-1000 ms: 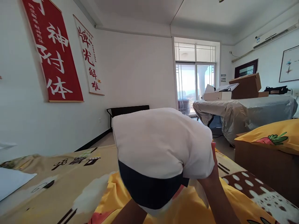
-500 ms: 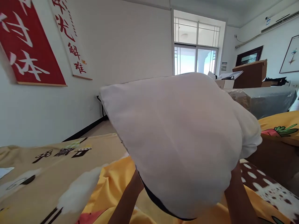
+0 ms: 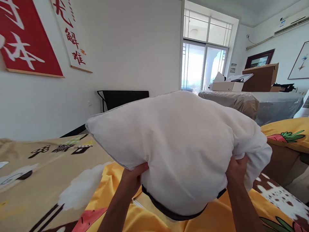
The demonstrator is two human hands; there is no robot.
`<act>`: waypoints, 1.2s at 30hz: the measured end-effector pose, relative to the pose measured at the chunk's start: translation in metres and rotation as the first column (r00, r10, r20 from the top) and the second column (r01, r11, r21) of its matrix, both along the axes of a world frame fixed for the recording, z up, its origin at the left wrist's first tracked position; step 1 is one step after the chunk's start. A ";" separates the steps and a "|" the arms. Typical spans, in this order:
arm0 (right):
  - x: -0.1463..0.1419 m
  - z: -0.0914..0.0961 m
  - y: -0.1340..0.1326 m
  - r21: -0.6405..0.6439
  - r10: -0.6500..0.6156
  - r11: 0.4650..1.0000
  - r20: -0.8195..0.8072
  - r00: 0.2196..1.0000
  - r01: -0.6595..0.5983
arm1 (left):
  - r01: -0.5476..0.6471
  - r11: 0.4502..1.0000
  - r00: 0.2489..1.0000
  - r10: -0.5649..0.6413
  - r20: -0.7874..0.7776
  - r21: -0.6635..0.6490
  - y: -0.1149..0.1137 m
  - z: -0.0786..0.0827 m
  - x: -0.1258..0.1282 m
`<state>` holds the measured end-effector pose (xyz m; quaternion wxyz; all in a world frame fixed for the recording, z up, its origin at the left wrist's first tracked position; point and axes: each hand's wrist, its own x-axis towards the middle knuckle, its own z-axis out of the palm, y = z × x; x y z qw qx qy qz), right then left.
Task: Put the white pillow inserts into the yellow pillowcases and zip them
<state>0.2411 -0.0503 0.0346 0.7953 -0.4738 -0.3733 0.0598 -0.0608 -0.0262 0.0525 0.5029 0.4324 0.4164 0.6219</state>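
A plump white pillow [image 3: 178,145] fills the middle of the view, held up over the bed. My left hand [image 3: 131,180] grips its lower left edge with the fingers curled into the fabric. At the lower right corner my right hand [image 3: 236,170] is closed on bunched fabric. A dark band [image 3: 169,211] runs along the pillow's underside. Below lies a yellow cover [image 3: 198,222] with red and green prints, on a tan cartoon-print bedsheet [image 3: 48,174].
A second yellow printed pillow [image 3: 285,133] lies at the right on a brown base. Behind it a plastic-covered table [image 3: 253,101] carries cardboard boxes [image 3: 262,77]. A black bench [image 3: 123,98] stands by the left wall under red and white banners. A glass door is at the back.
The pillow has turned from an upright bundle to lying wide and level in front of me. Both hands, earlier mostly hidden beneath it, now show gripping its lower corners.
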 end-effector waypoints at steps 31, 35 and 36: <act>-0.029 0.045 -0.053 0.110 -0.054 0.991 0.841 0.538 -0.072 | 0.721 0.623 0.431 -0.059 -0.900 0.304 -0.027 0.001 0.046; -0.022 0.049 -0.052 0.151 -0.084 0.984 0.857 0.508 -0.092 | 0.585 0.733 0.420 0.093 -0.903 0.348 -0.017 -0.005 0.042; -0.021 0.049 -0.052 0.154 -0.082 0.983 0.860 0.503 -0.102 | 0.536 0.764 0.425 0.123 -0.897 0.359 -0.013 -0.008 0.041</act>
